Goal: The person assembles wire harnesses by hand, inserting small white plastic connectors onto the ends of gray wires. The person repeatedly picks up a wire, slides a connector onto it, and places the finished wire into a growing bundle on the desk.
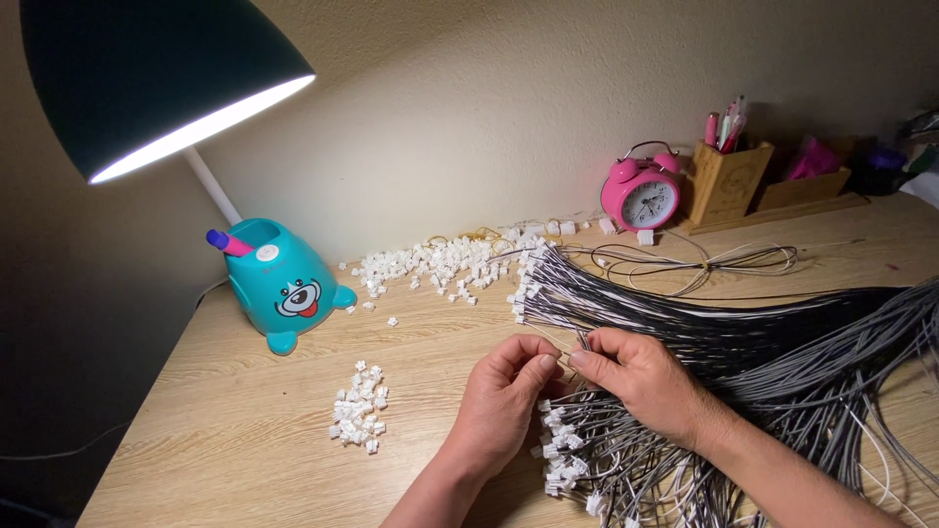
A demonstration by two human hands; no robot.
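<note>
Both hands meet over the wire bundle (743, 362) on the table (225, 430): left hand (504, 401) and right hand (636, 376) pinch with closed fingertips something too small to tell. White connectors (359, 408) lie left of them, and a lamp (284, 284) stands behind.

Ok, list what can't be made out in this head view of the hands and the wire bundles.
- What the left hand and right hand pinch between them: fingertips cover it.
- Far ends of the black-and-grey wires: cut off by the right edge.
- Lower wire bundle: partly under both hands, cut off at the bottom edge.
- Small white connectors: too small for detail.
- Lamp shade: cut off by the top edge.
</note>
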